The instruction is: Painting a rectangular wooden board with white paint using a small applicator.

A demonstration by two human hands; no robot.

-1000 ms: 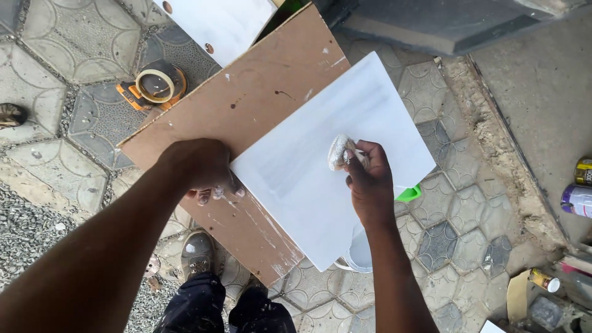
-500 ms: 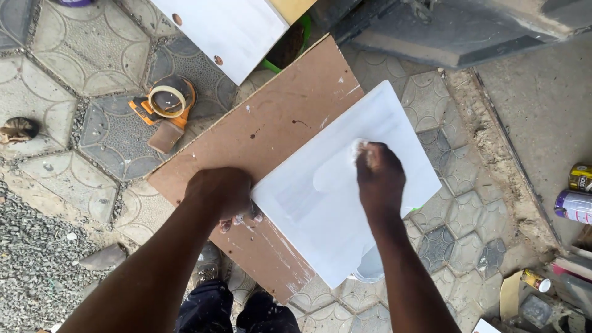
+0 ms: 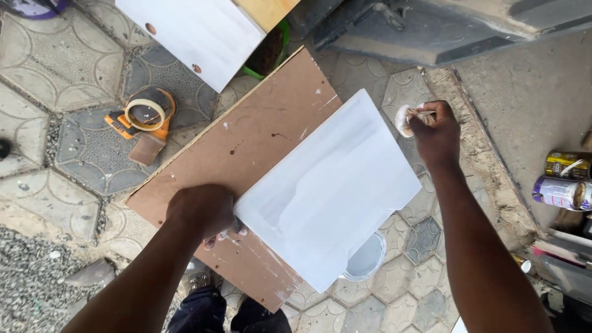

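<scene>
Beside brown board (image 3: pixel 246 148), orange sander (image 3: pixel 145 123), paint tins (image 3: pixel 564 182), bucket (image 3: pixel 365 257)

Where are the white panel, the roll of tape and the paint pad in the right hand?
white panel (image 3: pixel 336 191): head view, middle of its painted face.
roll of tape (image 3: pixel 145 115): head view, on its ring.
paint pad (image 3: pixel 405 120): head view, its white end beside the right hand.

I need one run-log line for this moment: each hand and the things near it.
left hand: pressing white panel edge on brown board | right hand: holds white pad beyond panel's far corner | paint can: under panel
</scene>
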